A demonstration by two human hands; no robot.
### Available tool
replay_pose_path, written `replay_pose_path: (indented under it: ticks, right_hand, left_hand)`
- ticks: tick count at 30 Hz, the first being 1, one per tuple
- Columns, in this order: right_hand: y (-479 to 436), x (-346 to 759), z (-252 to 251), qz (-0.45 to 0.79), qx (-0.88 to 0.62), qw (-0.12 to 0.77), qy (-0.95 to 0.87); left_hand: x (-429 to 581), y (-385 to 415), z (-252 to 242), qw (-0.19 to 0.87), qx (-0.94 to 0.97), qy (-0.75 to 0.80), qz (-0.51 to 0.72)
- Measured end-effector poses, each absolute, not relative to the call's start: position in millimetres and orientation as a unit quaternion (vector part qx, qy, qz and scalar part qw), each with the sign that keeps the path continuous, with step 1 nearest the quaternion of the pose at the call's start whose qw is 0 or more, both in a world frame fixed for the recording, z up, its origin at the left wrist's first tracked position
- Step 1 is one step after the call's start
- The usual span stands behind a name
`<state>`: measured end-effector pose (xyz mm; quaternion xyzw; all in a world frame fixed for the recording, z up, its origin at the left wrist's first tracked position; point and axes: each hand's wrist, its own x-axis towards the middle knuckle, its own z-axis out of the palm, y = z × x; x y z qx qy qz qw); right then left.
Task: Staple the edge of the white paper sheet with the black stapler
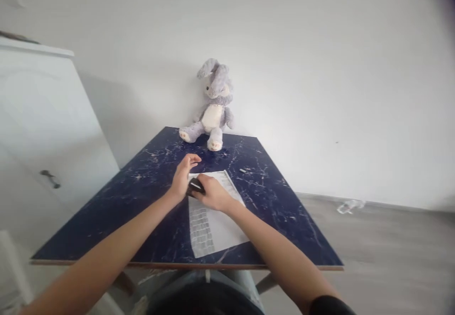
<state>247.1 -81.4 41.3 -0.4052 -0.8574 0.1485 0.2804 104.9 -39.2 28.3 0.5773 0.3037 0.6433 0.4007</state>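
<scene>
A white sheet of paper point(227, 233) lies on the dark blue marbled table, a column of grey block-like marks running along its left side. Over the sheet's upper left part, my right hand point(212, 193) is closed around a small black object point(196, 186) with a pale stripe; its exact kind I cannot make out. My left hand point(182, 176) is just left of it, fingers stretched and slightly curved, with nothing seen in them. Whether the left palm touches the black object is unclear.
A grey plush bunny point(212, 116) sits at the table's far end against the wall. A small white piece point(243, 170) lies right of the sheet. To the left stands a white cabinet point(46, 130). Something clear and crumpled point(350, 206) lies on the floor at right.
</scene>
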Motion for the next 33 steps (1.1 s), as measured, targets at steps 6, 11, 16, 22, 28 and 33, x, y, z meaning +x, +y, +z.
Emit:
replay_pose_path:
  ticks: [6, 11, 16, 22, 28, 33]
  right_hand:
    - [-87, 247, 40, 0.136, -0.378, 0.286, -0.87]
    - [-77, 253, 42, 0.147, -0.395, 0.277, -0.864]
    - [-54, 309, 64, 0.134, -0.447, 0.259, -0.846]
    - [-37, 408, 52, 0.114, -0.551, 0.158, -0.811]
    - [-50, 415, 42, 0.202, -0.495, 0.129, -0.835]
    - [-56, 392, 47, 0.209, -0.464, 0.147, -0.848]
  left_hand:
    - [113, -57, 37, 0.468, 0.583, 0.271, 0.606]
    - [110, -48, 38, 0.474, 0.567, 0.273, 0.616]
    - [98, -36, 18, 0.208, 0.697, 0.426, 0.538]
    - [139, -63, -17, 0.122, 0.878, 0.375, 0.273]
    - [144, -63, -24, 0.157, 0.895, 0.376, 0.181]
    - [127, -62, -18, 0.146, 0.918, 0.33, 0.163]
